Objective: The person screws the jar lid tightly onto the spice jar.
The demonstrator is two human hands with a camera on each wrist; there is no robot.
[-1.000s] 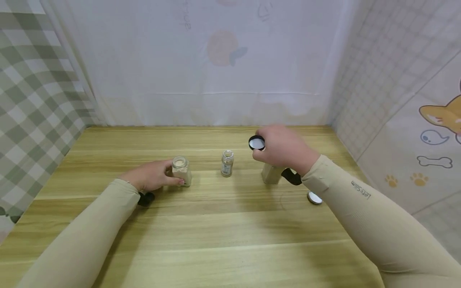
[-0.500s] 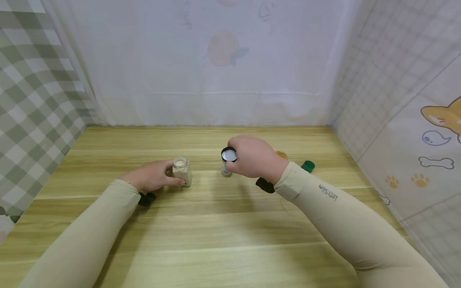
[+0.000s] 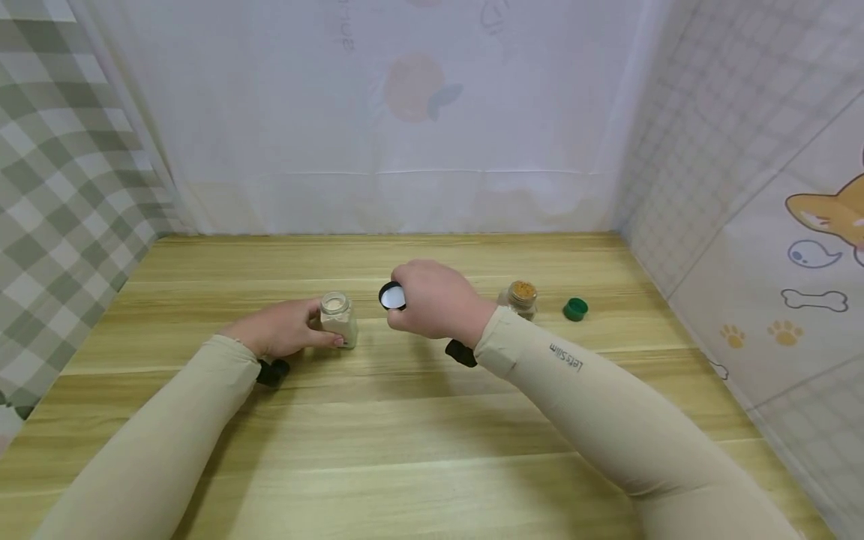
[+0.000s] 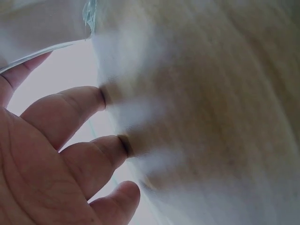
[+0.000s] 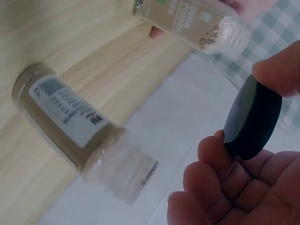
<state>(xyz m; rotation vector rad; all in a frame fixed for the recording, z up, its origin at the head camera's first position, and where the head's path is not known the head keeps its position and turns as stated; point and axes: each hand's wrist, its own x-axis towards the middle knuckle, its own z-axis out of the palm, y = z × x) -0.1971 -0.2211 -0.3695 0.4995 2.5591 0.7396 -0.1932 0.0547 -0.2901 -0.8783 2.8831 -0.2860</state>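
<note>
My left hand (image 3: 283, 328) curls its fingers and thumb round an open glass jar of pale powder (image 3: 339, 321), upright on the table; in the right wrist view this jar (image 5: 187, 18) reads "onion powder". Between thumb and fingers my right hand (image 3: 439, 300) pinches a black lid (image 3: 393, 296) with its white inside showing, held above the table to the right of that jar. A second lidless jar (image 5: 65, 117) stands near the right hand in the right wrist view; the hand hides it in the head view. The left wrist view shows the left hand's fingers (image 4: 70, 112) up close.
Right of the right hand, an open jar with orange-brown contents (image 3: 522, 298) stands on the wooden table (image 3: 378, 465), partly behind the forearm. Beside it lies a green lid (image 3: 575, 309). Curtains (image 3: 378, 202) hang along the table's back and sides.
My right hand has moved left with the black lid, from above the right-hand jar past the middle jar. The orange-brown jar and green lid have come into view. My left hand has stayed put.
</note>
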